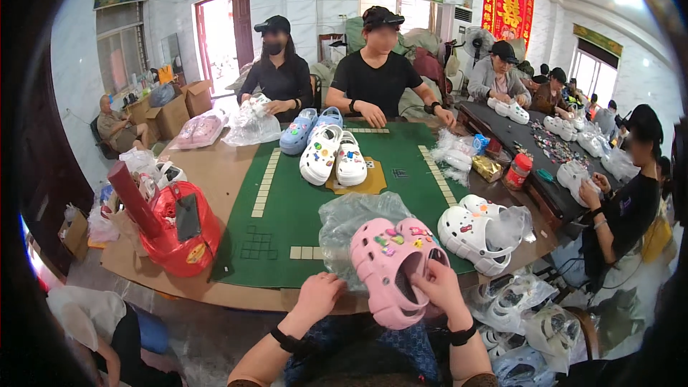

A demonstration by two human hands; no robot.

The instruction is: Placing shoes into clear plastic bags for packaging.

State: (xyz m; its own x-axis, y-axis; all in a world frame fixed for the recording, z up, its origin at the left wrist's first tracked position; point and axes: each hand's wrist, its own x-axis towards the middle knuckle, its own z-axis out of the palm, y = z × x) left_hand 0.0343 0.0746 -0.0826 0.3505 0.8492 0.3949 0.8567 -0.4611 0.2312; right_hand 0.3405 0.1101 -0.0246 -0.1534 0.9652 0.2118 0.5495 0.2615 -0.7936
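Observation:
A pair of pink clogs [390, 261] with colourful charms on top is raised over the near edge of the table. My right hand [438, 288] grips it at the heel opening, fingers inside. Behind and left of the clogs lies a crumpled clear plastic bag [358, 211]. My left hand [320, 294] is closed at the bag's lower edge, its fingertips partly hidden. Close by on the right rests a pair of white clogs with charms [466, 240], partly in clear plastic.
White clogs [331, 158] and blue clogs [297, 132] stand mid-table on a green mat [287, 201] edged with tile rows. A red bag [186, 244] is at left, a red-lidded jar [519, 170] at right. Co-workers sit across and to the right. Bagged clogs [516, 301] lie below right.

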